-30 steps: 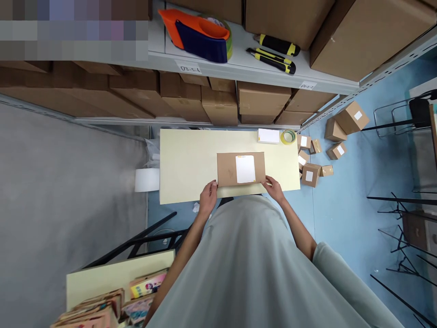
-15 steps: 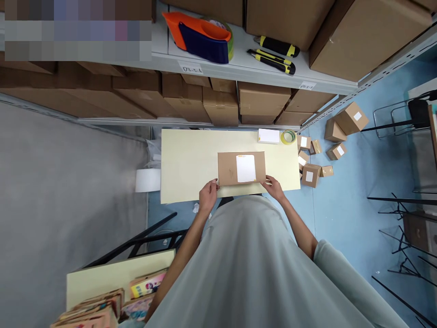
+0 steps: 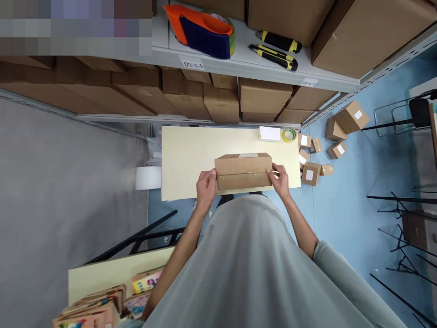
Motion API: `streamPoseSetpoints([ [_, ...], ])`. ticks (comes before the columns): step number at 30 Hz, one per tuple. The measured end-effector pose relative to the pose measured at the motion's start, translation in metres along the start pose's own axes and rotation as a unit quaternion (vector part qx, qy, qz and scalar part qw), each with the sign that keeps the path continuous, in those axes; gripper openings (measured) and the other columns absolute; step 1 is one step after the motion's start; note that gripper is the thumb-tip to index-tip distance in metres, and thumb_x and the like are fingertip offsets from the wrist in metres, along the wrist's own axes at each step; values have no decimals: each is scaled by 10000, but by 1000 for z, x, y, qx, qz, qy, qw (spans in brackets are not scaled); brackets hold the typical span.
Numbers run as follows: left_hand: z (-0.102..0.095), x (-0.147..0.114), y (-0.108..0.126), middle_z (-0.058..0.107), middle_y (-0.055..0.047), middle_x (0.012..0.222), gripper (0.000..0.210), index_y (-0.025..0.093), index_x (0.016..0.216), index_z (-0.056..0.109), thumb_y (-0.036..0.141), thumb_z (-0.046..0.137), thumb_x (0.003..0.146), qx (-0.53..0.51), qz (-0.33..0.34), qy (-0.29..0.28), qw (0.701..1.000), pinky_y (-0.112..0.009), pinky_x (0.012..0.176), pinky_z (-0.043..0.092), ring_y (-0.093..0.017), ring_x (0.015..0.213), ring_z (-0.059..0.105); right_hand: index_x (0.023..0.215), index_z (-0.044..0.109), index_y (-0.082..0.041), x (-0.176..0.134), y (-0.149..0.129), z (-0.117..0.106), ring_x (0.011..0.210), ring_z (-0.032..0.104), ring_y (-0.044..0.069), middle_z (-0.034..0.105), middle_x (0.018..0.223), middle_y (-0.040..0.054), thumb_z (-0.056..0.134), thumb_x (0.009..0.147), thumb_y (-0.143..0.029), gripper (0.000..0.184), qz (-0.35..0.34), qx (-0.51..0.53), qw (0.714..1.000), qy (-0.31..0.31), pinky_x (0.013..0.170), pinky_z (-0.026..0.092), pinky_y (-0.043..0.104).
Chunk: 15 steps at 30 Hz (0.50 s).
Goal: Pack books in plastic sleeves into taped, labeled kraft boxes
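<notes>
Between my two hands a brown cardboard box (image 3: 243,172) is tilted over the cream table (image 3: 191,159), so that one long side with a taped seam faces me. A white label (image 3: 248,155) shows as a thin strip at its far top edge. My left hand (image 3: 206,186) grips the box's left end, fingers closed against it. At the right end, my right hand (image 3: 279,179) pinches the box between thumb and fingers. Toward the table's back right corner lie a small white box (image 3: 269,134) and a roll of tape (image 3: 289,135).
Above the table, a metal shelf (image 3: 225,64) holds an orange and blue tape dispenser (image 3: 205,33), two utility knives (image 3: 278,49) and cardboard boxes. Several labelled boxes (image 3: 310,175) lie on the blue floor at right. Picture books (image 3: 99,305) are stacked at lower left.
The box has been tipped up from lying flat with its label upward, so its seamed side now faces me. Both hands have moved up a little along its ends.
</notes>
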<state>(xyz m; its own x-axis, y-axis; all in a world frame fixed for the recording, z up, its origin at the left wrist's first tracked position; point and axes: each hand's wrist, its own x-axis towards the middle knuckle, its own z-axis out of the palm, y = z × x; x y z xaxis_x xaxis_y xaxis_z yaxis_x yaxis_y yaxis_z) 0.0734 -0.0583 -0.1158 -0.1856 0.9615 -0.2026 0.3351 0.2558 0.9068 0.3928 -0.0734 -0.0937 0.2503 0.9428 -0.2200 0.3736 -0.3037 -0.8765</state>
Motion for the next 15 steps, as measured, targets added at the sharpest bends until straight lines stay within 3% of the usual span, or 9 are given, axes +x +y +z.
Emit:
streamPoseSetpoints([
  [4, 7, 14, 2, 714, -103, 1113, 427, 181, 1179, 804, 532, 674, 972, 10, -7, -4, 1000, -425, 1005, 623, -259, 1062, 723, 1370, 763, -188, 17, -4, 2, 1111, 708, 281, 681, 1147, 111, 678, 968, -648, 617, 6, -23, 1000, 9, 1062, 643, 481],
  [11, 20, 19, -13, 774, -136, 1244, 409, 177, 1234, 780, 435, 666, 938, -23, -66, -9, 998, -428, 1065, 617, -261, 1137, 749, 1380, 752, -238, 22, 30, 13, 1131, 702, 294, 694, 1176, 124, 668, 928, -750, 688, 25, -4, 1000, 3, 1039, 652, 511],
  [15, 15, 23, -19, 780, -75, 970, 513, 141, 1330, 725, 450, 652, 927, -59, -97, 17, 993, -420, 1027, 622, -228, 954, 770, 1362, 752, -223, 27, 38, 14, 1153, 707, 289, 709, 1223, 136, 652, 939, -751, 684, 22, -15, 1000, 7, 1046, 652, 505],
])
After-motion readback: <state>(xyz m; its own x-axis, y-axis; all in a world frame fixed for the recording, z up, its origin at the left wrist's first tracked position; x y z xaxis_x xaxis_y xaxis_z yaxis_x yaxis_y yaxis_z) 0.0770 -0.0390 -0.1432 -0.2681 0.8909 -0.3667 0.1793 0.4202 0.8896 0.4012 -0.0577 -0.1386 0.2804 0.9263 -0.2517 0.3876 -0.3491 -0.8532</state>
